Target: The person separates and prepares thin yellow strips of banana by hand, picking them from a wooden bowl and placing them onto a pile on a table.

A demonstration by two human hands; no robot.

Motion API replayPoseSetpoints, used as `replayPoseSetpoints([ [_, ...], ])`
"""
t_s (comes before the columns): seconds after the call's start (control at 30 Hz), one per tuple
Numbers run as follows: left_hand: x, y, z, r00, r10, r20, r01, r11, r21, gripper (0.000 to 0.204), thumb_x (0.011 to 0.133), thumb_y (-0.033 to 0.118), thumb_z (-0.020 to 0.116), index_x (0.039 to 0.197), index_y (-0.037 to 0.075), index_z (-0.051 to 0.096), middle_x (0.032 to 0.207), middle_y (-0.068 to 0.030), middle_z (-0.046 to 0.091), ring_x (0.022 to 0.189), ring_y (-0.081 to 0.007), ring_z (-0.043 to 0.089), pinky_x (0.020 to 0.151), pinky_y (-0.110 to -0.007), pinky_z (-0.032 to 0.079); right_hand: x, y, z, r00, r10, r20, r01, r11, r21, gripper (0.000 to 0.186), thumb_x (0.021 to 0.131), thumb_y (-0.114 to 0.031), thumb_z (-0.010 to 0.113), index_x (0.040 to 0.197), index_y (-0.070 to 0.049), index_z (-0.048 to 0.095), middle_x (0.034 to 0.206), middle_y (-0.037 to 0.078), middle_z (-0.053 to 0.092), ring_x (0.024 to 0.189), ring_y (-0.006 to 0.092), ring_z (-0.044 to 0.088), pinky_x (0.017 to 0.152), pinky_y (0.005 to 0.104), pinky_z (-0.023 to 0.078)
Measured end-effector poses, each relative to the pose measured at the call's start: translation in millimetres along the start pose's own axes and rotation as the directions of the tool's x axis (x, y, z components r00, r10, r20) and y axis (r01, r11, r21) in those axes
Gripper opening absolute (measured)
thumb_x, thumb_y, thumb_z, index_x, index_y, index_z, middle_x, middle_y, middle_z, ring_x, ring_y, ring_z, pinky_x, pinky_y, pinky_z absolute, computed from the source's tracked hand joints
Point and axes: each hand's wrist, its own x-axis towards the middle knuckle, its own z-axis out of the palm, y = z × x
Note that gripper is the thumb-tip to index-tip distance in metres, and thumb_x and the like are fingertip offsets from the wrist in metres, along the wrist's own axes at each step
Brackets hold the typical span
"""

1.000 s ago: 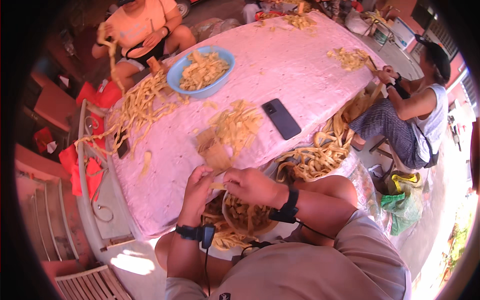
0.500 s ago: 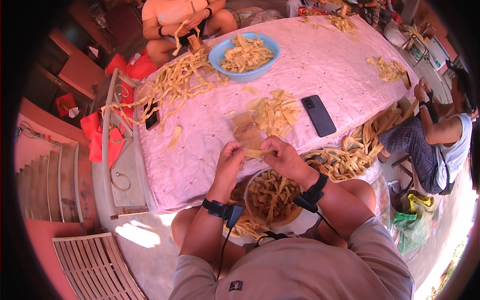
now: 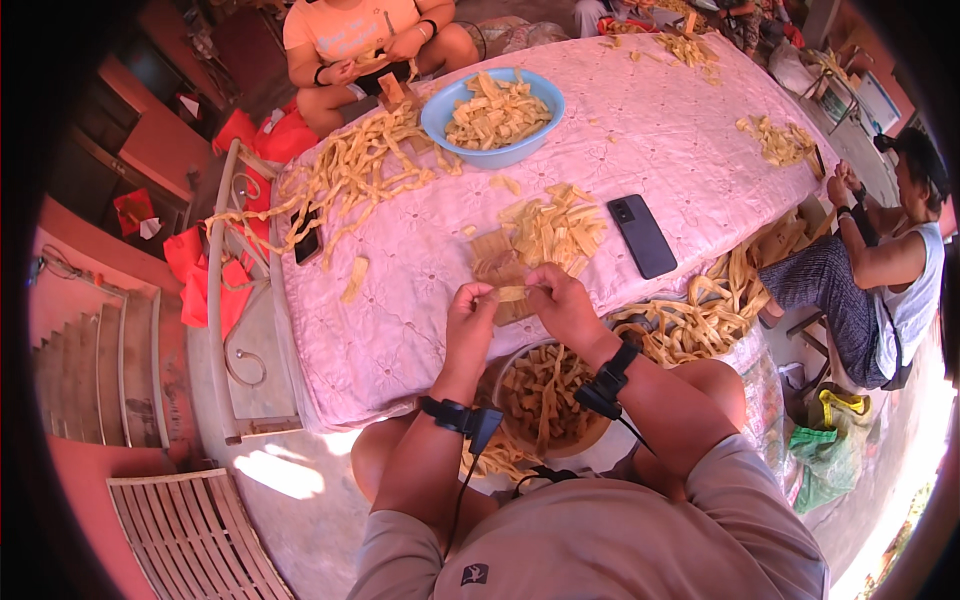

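My left hand (image 3: pixel 472 318) and my right hand (image 3: pixel 565 308) are closed, pinching the ends of a short flat yellowish strip (image 3: pixel 512 293) stretched between them. They are over the bed's near edge, just in front of a brownish square piece (image 3: pixel 494 252) and a pile of pale yellow pieces (image 3: pixel 556 222) on the pink quilt (image 3: pixel 380 320). A dark phone (image 3: pixel 641 236) lies right of the pile. Below my hands, between my legs, a round container (image 3: pixel 603 427) holds brownish strip pieces (image 3: pixel 540 400), partly hidden by my arms.
A blue basin (image 3: pixel 545 125) of pieces and long tangled strips (image 3: pixel 360 170) lie farther back. A co-worker (image 3: pixel 330 50) sits at the back left, another (image 3: pixel 890 290) at the right beside heaped strips (image 3: pixel 700 320). A metal rail (image 3: pixel 222 300) borders the left; green sacks (image 3: pixel 820 450) lie at right.
The view has swung, shifting the scene right and up. My hands still pinch a strip, now held more level. The back-left co-worker's hands have come down with a long strip.
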Motion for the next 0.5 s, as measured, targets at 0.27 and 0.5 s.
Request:
replayPoseSetpoints([
  [0.27, 12, -26, -7, 0.998, 0.031, -0.058, -0.019, 0.980, 0.199, 0.009, 0.092, 0.012, 0.058, 0.097, 0.005, 0.058, 0.072, 0.0045, 0.051, 0.058, -0.0025, 0.041, 0.050, -0.021, 0.032, 4, 15, 4, 0.989, -0.149, 0.016, 0.145, 0.931, -0.335, 0.011, 0.087, -0.005, 0.058, 0.097, -0.001, 0.057, 0.079, 0.014, 0.063, 0.074, 0.0254, 0.064, 0.066, 0.0338, 0.049],
  [0.5, -1, -11, -9, 0.980, -0.201, -0.002, 0.199, 0.974, -0.104, 0.018, 0.095, 0.021, 0.055, 0.104, 0.006, 0.053, 0.074, -0.0038, 0.057, 0.056, -0.0122, 0.053, 0.049, -0.026, 0.043, -5, 3, -5, 1.000, 0.000, -0.006, -0.002, 0.953, -0.302, 0.011, 0.086, -0.006, 0.058, 0.096, -0.001, 0.056, 0.078, 0.015, 0.063, 0.075, 0.0263, 0.065, 0.067, 0.0344, 0.049],
])
